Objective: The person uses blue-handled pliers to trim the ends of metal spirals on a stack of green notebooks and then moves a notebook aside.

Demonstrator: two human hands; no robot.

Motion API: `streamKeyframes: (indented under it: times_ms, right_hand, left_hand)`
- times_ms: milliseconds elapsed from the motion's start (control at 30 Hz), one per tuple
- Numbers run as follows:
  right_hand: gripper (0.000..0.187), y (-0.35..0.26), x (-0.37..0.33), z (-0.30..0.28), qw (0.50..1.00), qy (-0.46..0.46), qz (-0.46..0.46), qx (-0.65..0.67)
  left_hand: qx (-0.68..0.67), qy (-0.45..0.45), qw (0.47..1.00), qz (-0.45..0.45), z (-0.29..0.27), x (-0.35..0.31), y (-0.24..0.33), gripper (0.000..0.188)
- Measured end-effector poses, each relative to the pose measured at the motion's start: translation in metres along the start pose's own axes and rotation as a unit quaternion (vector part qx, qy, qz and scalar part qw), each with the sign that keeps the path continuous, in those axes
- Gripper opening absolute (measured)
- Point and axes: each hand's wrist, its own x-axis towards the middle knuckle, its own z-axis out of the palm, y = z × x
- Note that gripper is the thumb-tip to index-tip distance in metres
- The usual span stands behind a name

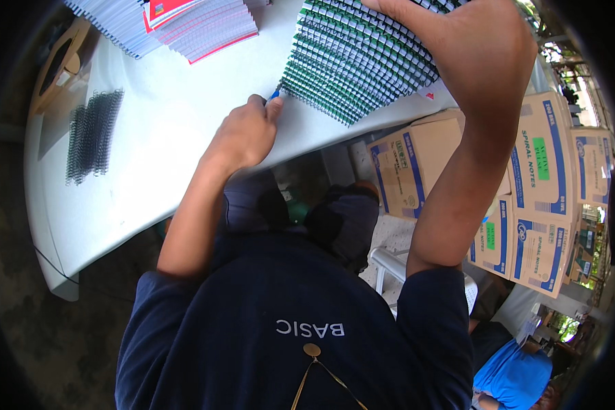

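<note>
A stack of spiral notebooks [359, 65] with green and white edges and dark wire coils lies at the table's near right edge. My right hand [485, 51] grips the far right side of this stack, its thumb across the coils; its other fingers are hidden. At the stack's near left corner, my left hand [246, 133] is closed round a small blue tool [275, 94]. Only a bit of blue shows between thumb and finger, so its kind cannot be made out. Its tip is at the end of the coils.
Loose black wire coils [94, 137] lie on the white table [164, 137] at left. Farther back are red-edged notebooks [208, 31] and blue-white coiled ones [113, 24]. Cardboard boxes [536, 160] are stacked at right, beside a white chair [383, 263]. A person in blue [516, 369] is at lower right.
</note>
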Motion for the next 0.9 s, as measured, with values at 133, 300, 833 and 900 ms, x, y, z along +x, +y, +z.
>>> streamKeyframes:
  times_ms: [133, 300, 833, 900]
  right_hand:
    - [0.034, 0.012, 0.0, -0.004, 0.996, 0.006, -0.026, 0.084]
    - [0.034, 0.019, 0.001, -0.006, 0.995, 0.002, -0.038, 0.095]
    - [0.035, 0.012, 0.003, -0.003, 0.995, -0.021, 0.057, 0.076]
    - [0.034, 0.014, 0.006, -0.003, 0.995, -0.036, 0.082, 0.049]
  left_hand:
    - [-0.222, -0.123, 0.964, -0.081, -0.013, 0.004, -0.002, 0.055]
    - [-0.388, -0.178, 0.897, -0.116, -0.019, -0.003, 0.002, 0.052]
    - [-0.721, -0.353, 0.586, -0.113, 0.0, 0.008, -0.036, 0.061]
    - [-0.717, -0.393, 0.57, -0.08, -0.001, 0.009, -0.043, 0.062]
